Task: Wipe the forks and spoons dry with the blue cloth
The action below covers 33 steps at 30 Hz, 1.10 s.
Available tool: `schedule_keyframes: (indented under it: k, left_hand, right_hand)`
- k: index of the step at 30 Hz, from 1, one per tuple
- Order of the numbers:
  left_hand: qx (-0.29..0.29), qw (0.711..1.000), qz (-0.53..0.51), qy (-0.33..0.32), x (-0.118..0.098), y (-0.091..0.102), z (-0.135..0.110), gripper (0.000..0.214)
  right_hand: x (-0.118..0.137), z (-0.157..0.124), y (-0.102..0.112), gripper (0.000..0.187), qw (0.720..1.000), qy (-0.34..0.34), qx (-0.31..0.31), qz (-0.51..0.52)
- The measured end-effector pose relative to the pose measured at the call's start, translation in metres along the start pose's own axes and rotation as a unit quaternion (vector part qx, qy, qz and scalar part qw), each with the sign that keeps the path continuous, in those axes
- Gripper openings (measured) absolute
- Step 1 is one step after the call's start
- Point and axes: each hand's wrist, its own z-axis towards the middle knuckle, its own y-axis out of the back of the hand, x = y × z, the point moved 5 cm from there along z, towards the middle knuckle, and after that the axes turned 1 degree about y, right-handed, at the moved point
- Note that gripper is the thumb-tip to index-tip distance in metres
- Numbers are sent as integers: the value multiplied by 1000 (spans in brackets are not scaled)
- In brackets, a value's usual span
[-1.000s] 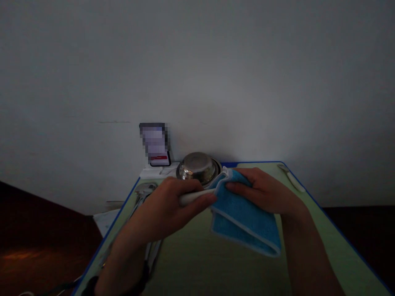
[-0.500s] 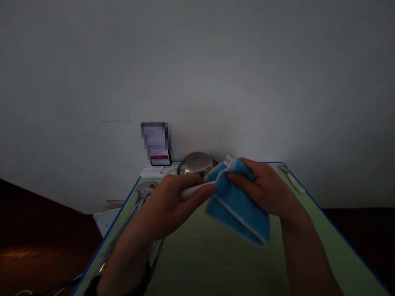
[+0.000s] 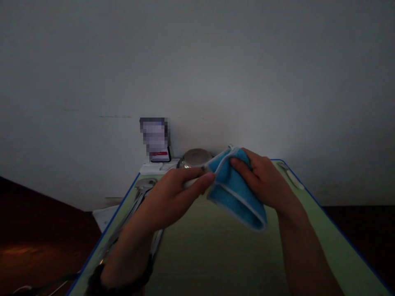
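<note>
My left hand (image 3: 173, 197) is closed around the pale handle of a utensil (image 3: 193, 182), held above the green table (image 3: 210, 255). The utensil's far end is hidden inside a folded blue cloth (image 3: 236, 191). My right hand (image 3: 262, 185) is closed on that cloth, fingers pressed over the top fold and wrapped about the hidden end. Both hands meet above the middle of the table, just in front of a steel bowl (image 3: 194, 158).
Several metal utensils (image 3: 138, 201) lie along the table's left edge. A white-handled utensil (image 3: 291, 176) rests at the far right corner. A phone (image 3: 156, 142) leans on the wall behind a white block (image 3: 157, 167). The table has a blue rim (image 3: 120, 209).
Both hands have risen and moved slightly away from me with the utensil and cloth. The cloth has bunched tighter around the utensil's end.
</note>
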Motion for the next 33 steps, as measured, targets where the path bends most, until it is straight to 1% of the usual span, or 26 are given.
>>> schedule_keyframes:
  k: [3,5,8,11,13,14,16,17,18,19,21,23,25,27,29,30,31,33]
  left_hand:
    - [-14,1000,-11,-5,-1,2,-1,39]
    - [-17,1000,-14,-11,-2,6,-3,38]
    - [5,1000,-8,-17,-1,10,-5,37]
    - [45,998,24,-33,3,4,-3,37]
    - [70,995,54,-39,9,-9,3,38]
    - [93,993,60,-35,14,-19,7,39]
    - [132,989,54,-25,24,-46,12,45]
    - [152,987,39,-18,29,-62,14,46]
    - [157,987,23,-11,33,-76,13,47]
    - [153,988,1,0,37,-90,11,47]
    - [120,991,-44,25,44,-114,3,46]
    - [84,991,-90,45,49,-131,-8,45]
    - [50,988,-126,72,56,-141,-17,46]
    - [18,984,-157,87,62,-145,-21,44]
    - [5,973,-203,110,68,-147,-21,42]
    - [3,967,-225,119,71,-147,-20,42]
    - [1,963,-240,124,71,-148,-19,42]
    - [-8,963,-242,119,70,-148,-18,40]
  right_hand:
    - [0,2,-1,28,998,0,-57,20]
    - [2,2,-3,29,996,-5,-82,39]
    - [-2,-5,-11,30,993,-38,-83,80]
    - [-23,-23,-29,32,984,-90,-61,143]
    - [-48,-41,-47,36,967,-141,-35,208]
    - [-64,-51,-56,39,954,-176,-25,243]
    - [-93,-72,-72,42,919,-242,-7,310]
    - [-106,-80,-77,42,902,-266,-10,340]
    - [-116,-88,-79,42,888,-281,-31,363]
    - [-124,-93,-80,41,874,-293,-44,386]
    - [-133,-100,-78,39,854,-299,-86,418]
    - [-136,-103,-75,39,839,-308,-119,433]
    - [-138,-104,-74,43,815,-325,-153,455]
    - [-139,-104,-76,48,778,-332,-183,501]
    - [-140,-102,-80,51,742,-325,-195,552]
    - [-140,-100,-84,51,733,-323,-190,568]
    - [-139,-98,-88,52,729,-323,-181,576]
    - [-135,-95,-98,52,729,-325,-159,581]
